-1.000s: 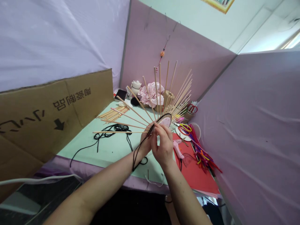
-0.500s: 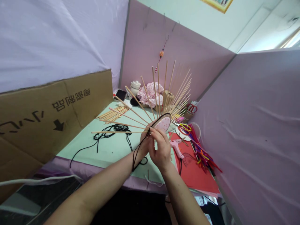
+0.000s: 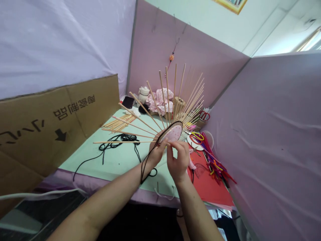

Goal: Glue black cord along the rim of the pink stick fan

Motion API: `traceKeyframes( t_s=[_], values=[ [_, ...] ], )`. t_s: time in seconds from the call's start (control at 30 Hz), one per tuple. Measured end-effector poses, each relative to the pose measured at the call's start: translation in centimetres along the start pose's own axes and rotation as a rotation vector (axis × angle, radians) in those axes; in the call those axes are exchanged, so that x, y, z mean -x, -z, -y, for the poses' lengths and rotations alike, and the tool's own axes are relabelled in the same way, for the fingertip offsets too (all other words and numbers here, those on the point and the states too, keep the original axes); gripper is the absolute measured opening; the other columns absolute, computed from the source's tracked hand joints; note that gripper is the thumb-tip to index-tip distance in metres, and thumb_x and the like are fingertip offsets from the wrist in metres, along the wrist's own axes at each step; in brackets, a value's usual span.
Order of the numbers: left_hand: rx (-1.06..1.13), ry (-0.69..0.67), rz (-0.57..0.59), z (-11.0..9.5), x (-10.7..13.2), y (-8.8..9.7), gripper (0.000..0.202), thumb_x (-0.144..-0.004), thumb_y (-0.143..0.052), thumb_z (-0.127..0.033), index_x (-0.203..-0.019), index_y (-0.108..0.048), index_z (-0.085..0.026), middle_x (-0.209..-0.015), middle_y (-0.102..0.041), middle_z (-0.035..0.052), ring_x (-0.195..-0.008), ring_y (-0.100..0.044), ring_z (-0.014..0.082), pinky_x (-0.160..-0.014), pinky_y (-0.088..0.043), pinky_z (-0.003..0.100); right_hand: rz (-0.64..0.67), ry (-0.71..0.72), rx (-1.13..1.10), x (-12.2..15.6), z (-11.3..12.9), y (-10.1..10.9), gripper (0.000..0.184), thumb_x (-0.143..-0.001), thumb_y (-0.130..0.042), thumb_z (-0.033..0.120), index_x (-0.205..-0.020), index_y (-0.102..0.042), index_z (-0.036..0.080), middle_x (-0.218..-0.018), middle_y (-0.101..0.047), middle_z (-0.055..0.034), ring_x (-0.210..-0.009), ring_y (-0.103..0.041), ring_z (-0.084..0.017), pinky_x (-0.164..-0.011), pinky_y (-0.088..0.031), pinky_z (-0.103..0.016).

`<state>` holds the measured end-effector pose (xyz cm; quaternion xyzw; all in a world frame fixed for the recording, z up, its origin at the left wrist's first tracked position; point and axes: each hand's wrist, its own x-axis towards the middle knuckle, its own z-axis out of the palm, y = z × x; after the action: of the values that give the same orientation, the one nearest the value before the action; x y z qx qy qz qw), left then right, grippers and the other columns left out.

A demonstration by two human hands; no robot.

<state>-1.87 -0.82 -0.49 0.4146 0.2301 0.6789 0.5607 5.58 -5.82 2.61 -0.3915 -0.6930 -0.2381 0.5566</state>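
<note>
A round disc (image 3: 175, 133) faced with pink dotted fabric is tilted up over the table. Long thin wooden sticks (image 3: 145, 111) fan out from its edge. My left hand (image 3: 156, 153) grips the disc at its lower left, thumb at the front, other fingers partly hidden behind. Black cord (image 3: 142, 170) runs along the rim and loops down past my left wrist. At the disc's lower edge, my right hand (image 3: 179, 162) has thumb and forefinger pinched together close to my left thumb; what lies between them, if anything, is too small to tell.
Tangled black cord (image 3: 122, 138) and loose wooden sticks (image 3: 121, 123) lie on the left of the pale green tabletop (image 3: 100, 164). A cardboard panel (image 3: 82, 110) stands at left. On the right are red paper (image 3: 213, 192), yellow-handled scissors (image 3: 197, 136), a pink glue gun (image 3: 192, 164) and pipe cleaners (image 3: 218, 164).
My right hand has shifted right and slightly down, from the disc's left rim to its lower edge. My left thumb now shows more fully. The disc and sticks have turned slightly.
</note>
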Motion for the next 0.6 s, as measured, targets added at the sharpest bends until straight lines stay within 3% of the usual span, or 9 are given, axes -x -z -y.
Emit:
traceKeyframes(
  t_s=[0.17,0.37,0.5,0.6],
  values=[
    [0.017,0.031,0.042,-1.6,0.2,-0.4,0.041,-0.075,-0.069,-0.045,-0.105,-0.067,-0.017,-0.116,-0.069,0.0113,-0.102,-0.066,0.0264,-0.091,-0.053,0.040,0.090,-0.035,0.110,-1.9,-1.9,-0.3,0.034,-0.089,-0.055,0.020,-0.123,-0.056,0.019,-0.100,-0.056,-0.0096,-0.093,-0.053,-0.020,-0.080,-0.049,-0.038],
    [-0.019,-0.111,0.069,-1.9,0.0,-0.2,0.040,-0.077,-0.068,-0.042,-0.111,-0.067,-0.020,-0.120,-0.068,0.0085,-0.116,-0.060,0.0252,-0.105,-0.042,0.039,0.191,0.001,0.163,-2.1,-1.9,-1.0,0.045,-0.090,-0.055,0.026,-0.135,-0.051,0.025,-0.112,-0.051,-0.0108,-0.105,-0.049,-0.024,-0.086,-0.048,-0.041],
    [0.032,0.014,0.051,-1.4,0.0,0.0,0.037,-0.074,-0.070,-0.043,-0.102,-0.069,-0.019,-0.117,-0.069,0.0097,-0.109,-0.063,0.0271,-0.096,-0.050,0.040,0.118,-0.020,0.074,-1.5,-1.8,-0.8,0.054,-0.091,-0.052,0.026,-0.143,-0.038,0.025,-0.120,-0.047,-0.0121,-0.111,-0.048,-0.025,-0.089,-0.048,-0.043],
    [0.029,0.071,0.028,-1.1,0.1,0.0,0.035,-0.074,-0.070,-0.043,-0.098,-0.070,-0.018,-0.116,-0.069,0.0104,-0.108,-0.064,0.0275,-0.093,-0.051,0.040,0.079,-0.016,0.075,-1.4,-1.8,-0.7,0.055,-0.090,-0.052,0.024,-0.143,-0.038,0.024,-0.120,-0.048,-0.0122,-0.111,-0.048,-0.025,-0.092,-0.046,-0.045]
  ],
)
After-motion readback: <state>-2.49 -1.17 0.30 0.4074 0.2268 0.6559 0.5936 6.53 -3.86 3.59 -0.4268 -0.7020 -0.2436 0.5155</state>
